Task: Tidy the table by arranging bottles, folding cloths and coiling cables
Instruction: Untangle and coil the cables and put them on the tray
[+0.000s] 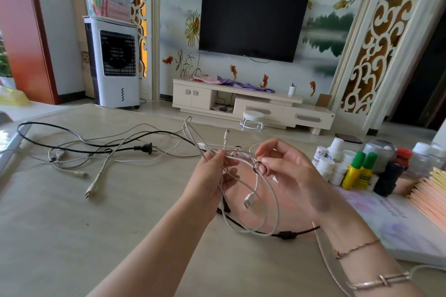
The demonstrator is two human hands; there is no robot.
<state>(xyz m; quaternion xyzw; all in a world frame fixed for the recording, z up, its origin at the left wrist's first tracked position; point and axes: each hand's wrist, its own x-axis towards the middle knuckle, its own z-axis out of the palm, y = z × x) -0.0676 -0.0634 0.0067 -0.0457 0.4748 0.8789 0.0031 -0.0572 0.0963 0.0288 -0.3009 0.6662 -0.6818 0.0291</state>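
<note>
My left hand [214, 176] grips a bundle of looped white cables [263, 202] above the table, a white USB plug [249, 200] dangling from it. My right hand [287, 171] is beside it with a small black band [258, 167] looped on a fingertip; its fingers are loosely curled near the cable loops. A black cable with a bulky connector [286, 234] lies under the bundle. A black power cord with a two-pin plug [146, 148] and more white cables [96, 181] lie tangled on the left. Bottles [357, 172] stand grouped at the right.
A white book or box with purple print [395, 222] and a stack of peach cloth or paper [432, 190] lie at the right edge. The table's beige cover [96, 236] spreads in front. A laptop edge [9, 149] is at far left.
</note>
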